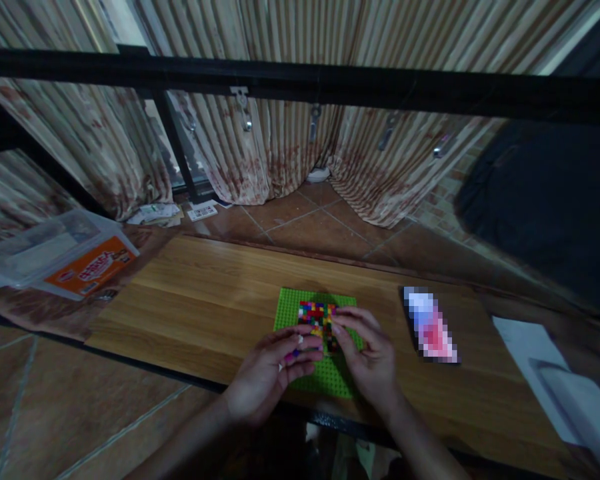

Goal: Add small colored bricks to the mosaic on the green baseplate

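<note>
Centrally, one green baseplate (313,333) lies on the wooden tabletop (205,307), carrying one patch of small coloured bricks (317,319). Two hands meet over it: the left hand (265,373) has its fingers curled around a few loose pieces, while the right hand (370,357) presses its fingers together on the patch. One clear plastic box (55,253) sits far left.

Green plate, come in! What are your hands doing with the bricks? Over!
Left hand pinching small bricks, fingers curled. Right hand fingertips on the colourful brick patch. Green baseplate flat on wooden table. Phone off right, apart.
</note>
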The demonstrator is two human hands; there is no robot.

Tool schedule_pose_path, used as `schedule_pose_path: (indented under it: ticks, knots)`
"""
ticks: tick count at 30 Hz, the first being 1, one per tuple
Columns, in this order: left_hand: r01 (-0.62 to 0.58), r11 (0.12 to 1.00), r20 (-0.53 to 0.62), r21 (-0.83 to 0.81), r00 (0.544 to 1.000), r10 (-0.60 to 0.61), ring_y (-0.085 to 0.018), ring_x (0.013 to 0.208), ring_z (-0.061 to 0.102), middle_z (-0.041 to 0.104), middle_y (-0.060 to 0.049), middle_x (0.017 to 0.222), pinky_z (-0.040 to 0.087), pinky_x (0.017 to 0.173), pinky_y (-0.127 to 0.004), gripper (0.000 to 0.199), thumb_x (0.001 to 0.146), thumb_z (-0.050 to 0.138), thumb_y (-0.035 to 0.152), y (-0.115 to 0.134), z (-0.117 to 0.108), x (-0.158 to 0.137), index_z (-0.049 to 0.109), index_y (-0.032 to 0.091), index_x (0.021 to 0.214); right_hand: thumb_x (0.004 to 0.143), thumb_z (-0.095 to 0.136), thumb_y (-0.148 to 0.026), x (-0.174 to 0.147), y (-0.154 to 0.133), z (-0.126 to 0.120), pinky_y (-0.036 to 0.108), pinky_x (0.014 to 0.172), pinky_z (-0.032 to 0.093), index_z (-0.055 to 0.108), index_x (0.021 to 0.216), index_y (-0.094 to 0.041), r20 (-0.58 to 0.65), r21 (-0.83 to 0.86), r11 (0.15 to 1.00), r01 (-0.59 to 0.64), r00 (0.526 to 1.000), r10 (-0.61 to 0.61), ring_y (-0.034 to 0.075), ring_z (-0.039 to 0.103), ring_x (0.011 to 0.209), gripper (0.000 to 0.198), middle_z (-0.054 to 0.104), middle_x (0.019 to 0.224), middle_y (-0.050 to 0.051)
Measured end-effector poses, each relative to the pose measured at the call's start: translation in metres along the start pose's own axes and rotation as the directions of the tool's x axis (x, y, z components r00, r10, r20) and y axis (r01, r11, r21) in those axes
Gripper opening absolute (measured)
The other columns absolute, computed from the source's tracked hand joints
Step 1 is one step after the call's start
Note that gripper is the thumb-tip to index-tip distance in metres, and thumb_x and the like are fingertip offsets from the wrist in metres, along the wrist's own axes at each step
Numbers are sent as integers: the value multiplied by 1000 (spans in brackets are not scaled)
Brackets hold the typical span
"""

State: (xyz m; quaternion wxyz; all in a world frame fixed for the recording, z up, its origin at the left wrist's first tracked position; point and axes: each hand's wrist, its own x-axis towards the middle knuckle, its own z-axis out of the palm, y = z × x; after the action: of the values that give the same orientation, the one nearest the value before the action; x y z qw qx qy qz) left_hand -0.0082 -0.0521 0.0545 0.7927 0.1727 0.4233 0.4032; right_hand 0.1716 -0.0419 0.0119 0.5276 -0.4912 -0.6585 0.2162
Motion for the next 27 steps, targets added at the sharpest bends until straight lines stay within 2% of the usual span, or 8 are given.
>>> schedule_pose_path:
  ticks: [4, 7, 11, 16, 19, 24, 27]
  knots:
    - [-22, 998, 38, -51, 999, 24, -17, 80, 65, 70, -7, 88, 49, 78, -31, 19, 78, 66, 21, -3, 6, 2, 69, 13, 95, 88, 61, -24, -7, -21, -3, 38, 88, 50, 67, 107, -29, 178, 2, 1000, 31, 983, -31, 21, 57, 105, 20, 59, 114, 7]
    - [-47, 997, 81, -67, 995, 53, -16, 82, 62, 69, -7, 88, 48, 78, -30, 16, 78, 65, 19, -6, 12, 4, 70, 13, 91, 88, 61, -25, -7, -26, -3, 39, 87, 50, 66, 108, -29, 221, -4, 999, 40, 974, -38, 21, 56, 106, 21, 59, 114, 6]
    - [-39, 997, 104, -59, 994, 45, -18, 87, 61, 68, -9, 93, 47, 80, -31, 15, 78, 64, 18, -9, 18, 5, 70, 13, 91, 89, 58, -23, -4, -24, -2, 38, 86, 50, 69, 101, -28, 211, 11, 1000, 12, 977, -14, 21, 57, 104, 17, 62, 109, 5]
    - [-29, 999, 120, -39, 992, 34, -15, 80, 59, 66, -5, 84, 47, 78, -29, 7, 75, 66, 15, -10, 22, 7, 70, 13, 81, 90, 57, -25, -5, -21, -1, 36, 85, 50, 70, 98, -28, 198, 39, 999, -21, 980, 13, 20, 58, 102, 15, 63, 107, 5]
    - [-28, 999, 131, -44, 991, 34, -16, 83, 60, 66, -5, 88, 47, 82, -32, 8, 76, 67, 18, -10, 23, 6, 70, 14, 82, 91, 56, -26, -4, -18, -4, 36, 84, 50, 70, 95, -27, 203, 31, 999, -35, 979, 28, 20, 59, 100, 14, 64, 103, 5]
    - [14, 999, 132, -39, 991, -8, -22, 94, 64, 68, -11, 102, 44, 93, -39, 25, 71, 68, 15, -11, 17, -1, 69, 13, 96, 90, 56, -30, 4, -2, -17, 38, 83, 50, 70, 94, -27, 64, -165, 986, -15, 998, 26, 22, 59, 96, 14, 65, 100, 5]
    - [39, 999, 130, -22, 991, -36, -23, 94, 65, 69, -12, 103, 44, 93, -39, 33, 67, 69, 10, -14, 10, -6, 67, 13, 100, 90, 56, -29, 9, 9, -21, 39, 83, 48, 70, 91, -27, 46, -271, 962, 2, 999, 10, 22, 58, 96, 15, 65, 98, 4]
